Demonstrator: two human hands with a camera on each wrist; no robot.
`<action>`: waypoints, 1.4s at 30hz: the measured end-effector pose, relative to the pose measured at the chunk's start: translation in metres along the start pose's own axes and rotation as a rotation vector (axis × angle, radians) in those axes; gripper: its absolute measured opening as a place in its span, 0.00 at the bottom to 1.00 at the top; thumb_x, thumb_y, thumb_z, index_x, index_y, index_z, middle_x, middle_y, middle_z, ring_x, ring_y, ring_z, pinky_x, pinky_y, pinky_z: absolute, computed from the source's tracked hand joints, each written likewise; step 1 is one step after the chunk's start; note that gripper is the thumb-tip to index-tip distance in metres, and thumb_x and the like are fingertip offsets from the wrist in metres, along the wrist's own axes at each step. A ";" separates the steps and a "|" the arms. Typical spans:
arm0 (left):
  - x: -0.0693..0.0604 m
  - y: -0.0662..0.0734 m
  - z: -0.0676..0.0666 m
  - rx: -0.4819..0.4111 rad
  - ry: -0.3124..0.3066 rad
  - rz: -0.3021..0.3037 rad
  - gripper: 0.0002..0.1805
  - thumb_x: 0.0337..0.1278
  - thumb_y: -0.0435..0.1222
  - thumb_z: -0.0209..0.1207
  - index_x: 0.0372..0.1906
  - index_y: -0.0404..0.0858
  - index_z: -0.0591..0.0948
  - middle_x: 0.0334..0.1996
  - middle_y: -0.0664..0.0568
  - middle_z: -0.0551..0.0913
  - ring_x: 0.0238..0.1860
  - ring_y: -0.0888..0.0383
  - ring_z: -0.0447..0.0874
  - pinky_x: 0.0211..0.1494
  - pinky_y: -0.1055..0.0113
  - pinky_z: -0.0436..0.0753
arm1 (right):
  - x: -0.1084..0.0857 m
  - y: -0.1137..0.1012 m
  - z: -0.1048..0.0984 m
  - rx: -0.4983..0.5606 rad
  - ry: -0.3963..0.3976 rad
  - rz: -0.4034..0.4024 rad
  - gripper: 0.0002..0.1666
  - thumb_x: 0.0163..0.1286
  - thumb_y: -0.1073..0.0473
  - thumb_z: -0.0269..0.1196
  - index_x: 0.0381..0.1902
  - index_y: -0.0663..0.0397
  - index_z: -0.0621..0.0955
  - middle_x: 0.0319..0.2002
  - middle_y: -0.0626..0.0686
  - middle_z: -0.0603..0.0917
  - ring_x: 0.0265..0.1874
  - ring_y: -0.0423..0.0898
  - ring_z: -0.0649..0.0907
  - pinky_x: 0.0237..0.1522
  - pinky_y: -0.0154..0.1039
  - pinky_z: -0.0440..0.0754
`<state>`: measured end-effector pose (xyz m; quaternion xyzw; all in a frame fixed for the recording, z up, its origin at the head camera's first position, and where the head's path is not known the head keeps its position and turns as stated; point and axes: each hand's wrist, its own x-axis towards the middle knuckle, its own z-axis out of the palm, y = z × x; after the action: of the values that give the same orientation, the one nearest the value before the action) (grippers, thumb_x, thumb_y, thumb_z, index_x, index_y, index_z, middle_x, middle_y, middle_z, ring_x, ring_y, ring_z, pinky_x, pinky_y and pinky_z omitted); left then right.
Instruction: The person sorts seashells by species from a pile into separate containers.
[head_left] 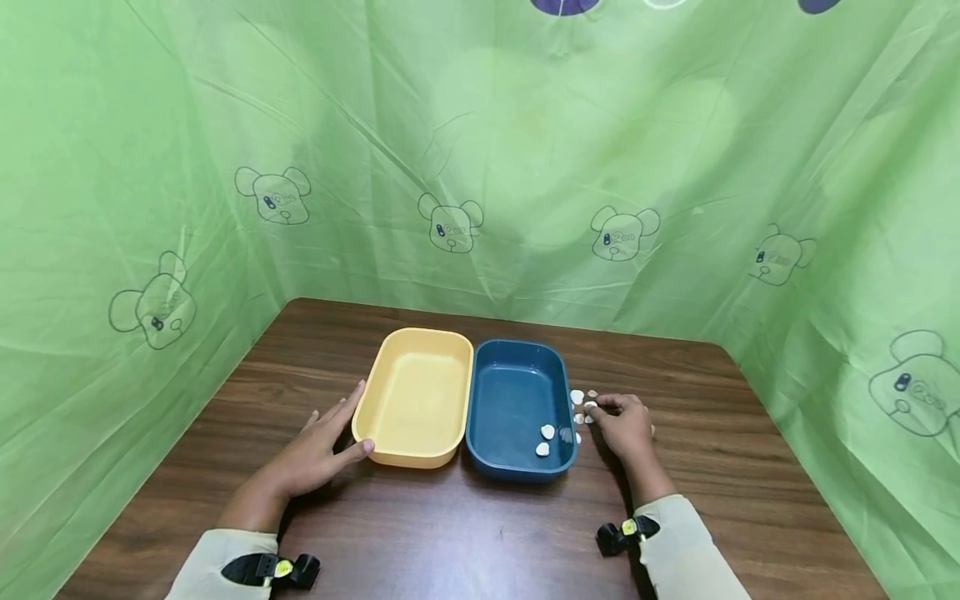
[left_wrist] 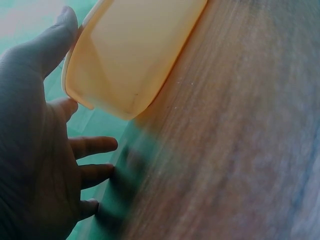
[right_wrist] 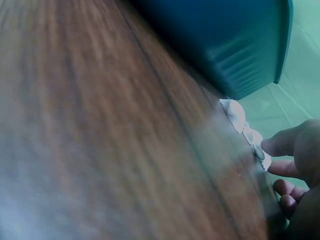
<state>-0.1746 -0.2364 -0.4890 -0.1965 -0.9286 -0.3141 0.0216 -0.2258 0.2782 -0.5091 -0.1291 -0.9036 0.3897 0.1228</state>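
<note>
My left hand [head_left: 318,450] rests spread against the left side of a yellow tray [head_left: 412,458], thumb at its near corner; the left wrist view has the same hand [left_wrist: 45,145] beside the tray wall [left_wrist: 135,60]. To the right, touching the yellow tray, stands a blue tray [head_left: 517,475] with two white pieces [head_left: 547,432] inside, near its right side. Several small white pieces [head_left: 577,397] lie on the table along its right wall. My right hand [head_left: 626,427] pinches one of them [head_left: 591,406] between thumb and finger; in the right wrist view, white pieces [right_wrist: 236,114] line up beside the fingertips.
Both trays stand on a dark brown wooden table [head_left: 420,533]. Green cloth [head_left: 525,167] with bear-face drawings hangs behind the table and at both sides. A black strap with a small device [head_left: 270,568] sits on each sleeve.
</note>
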 end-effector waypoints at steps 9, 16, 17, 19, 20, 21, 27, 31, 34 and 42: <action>-0.001 0.001 -0.002 -0.002 0.003 0.000 0.51 0.77 0.53 0.62 0.91 0.41 0.50 0.87 0.35 0.61 0.84 0.27 0.61 0.76 0.13 0.52 | 0.000 -0.002 0.002 0.002 0.012 0.025 0.19 0.71 0.52 0.76 0.51 0.61 0.92 0.59 0.66 0.87 0.63 0.66 0.83 0.63 0.64 0.71; -0.003 0.001 -0.003 -0.010 0.003 0.000 0.50 0.78 0.52 0.61 0.91 0.44 0.49 0.87 0.35 0.60 0.84 0.27 0.60 0.76 0.13 0.51 | -0.001 -0.004 0.007 -0.018 0.046 0.035 0.19 0.69 0.52 0.77 0.49 0.61 0.93 0.59 0.66 0.87 0.62 0.66 0.83 0.62 0.65 0.68; -0.003 0.000 -0.002 -0.008 0.004 0.001 0.50 0.78 0.52 0.61 0.91 0.44 0.49 0.87 0.35 0.60 0.84 0.27 0.60 0.76 0.13 0.51 | -0.001 -0.004 0.008 -0.024 0.047 0.036 0.18 0.70 0.52 0.77 0.49 0.61 0.93 0.59 0.66 0.87 0.62 0.66 0.83 0.61 0.66 0.67; -0.004 0.000 -0.001 -0.006 0.003 0.003 0.50 0.78 0.53 0.61 0.91 0.44 0.49 0.87 0.36 0.59 0.84 0.27 0.60 0.76 0.13 0.51 | 0.000 -0.004 0.009 -0.030 0.049 0.043 0.17 0.70 0.53 0.76 0.48 0.60 0.93 0.59 0.66 0.87 0.62 0.66 0.83 0.62 0.66 0.66; -0.004 0.000 -0.001 -0.006 0.004 0.004 0.50 0.78 0.53 0.61 0.91 0.43 0.49 0.87 0.36 0.59 0.84 0.27 0.60 0.76 0.12 0.51 | 0.000 -0.004 0.010 -0.033 0.051 0.045 0.16 0.71 0.53 0.75 0.48 0.60 0.93 0.58 0.66 0.87 0.62 0.67 0.83 0.62 0.66 0.66; -0.004 -0.001 -0.001 -0.006 0.004 0.003 0.50 0.78 0.53 0.61 0.91 0.44 0.49 0.87 0.36 0.59 0.84 0.27 0.60 0.76 0.13 0.51 | 0.000 -0.003 0.010 -0.033 0.053 0.048 0.15 0.71 0.54 0.75 0.48 0.60 0.93 0.58 0.66 0.88 0.62 0.66 0.83 0.63 0.66 0.66; -0.003 -0.001 0.001 -0.011 0.000 -0.002 0.50 0.79 0.53 0.61 0.91 0.45 0.48 0.88 0.37 0.59 0.85 0.27 0.60 0.76 0.13 0.51 | 0.001 -0.002 0.009 -0.040 0.037 0.059 0.14 0.75 0.55 0.72 0.49 0.58 0.93 0.61 0.65 0.86 0.63 0.66 0.82 0.65 0.67 0.64; -0.003 0.000 0.000 -0.011 -0.001 -0.003 0.50 0.78 0.53 0.61 0.91 0.44 0.49 0.88 0.37 0.59 0.85 0.28 0.60 0.77 0.13 0.51 | 0.000 -0.003 0.008 -0.056 0.020 0.062 0.13 0.77 0.55 0.70 0.49 0.59 0.92 0.61 0.66 0.85 0.64 0.67 0.80 0.64 0.68 0.64; -0.003 0.000 0.000 -0.014 -0.002 -0.003 0.50 0.78 0.53 0.61 0.91 0.44 0.49 0.88 0.37 0.59 0.85 0.27 0.60 0.76 0.13 0.51 | 0.000 -0.003 0.007 -0.067 0.014 0.056 0.13 0.79 0.55 0.69 0.49 0.60 0.91 0.61 0.66 0.84 0.65 0.68 0.79 0.63 0.68 0.64; -0.001 -0.001 0.002 -0.015 0.005 0.004 0.50 0.78 0.53 0.61 0.91 0.44 0.49 0.87 0.36 0.59 0.84 0.27 0.60 0.76 0.13 0.51 | 0.001 -0.002 0.007 -0.083 0.006 0.052 0.14 0.80 0.56 0.66 0.48 0.63 0.89 0.60 0.66 0.83 0.65 0.66 0.76 0.65 0.67 0.64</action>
<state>-0.1736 -0.2365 -0.4912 -0.1976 -0.9258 -0.3214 0.0232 -0.2287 0.2728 -0.5121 -0.1588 -0.9149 0.3547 0.1097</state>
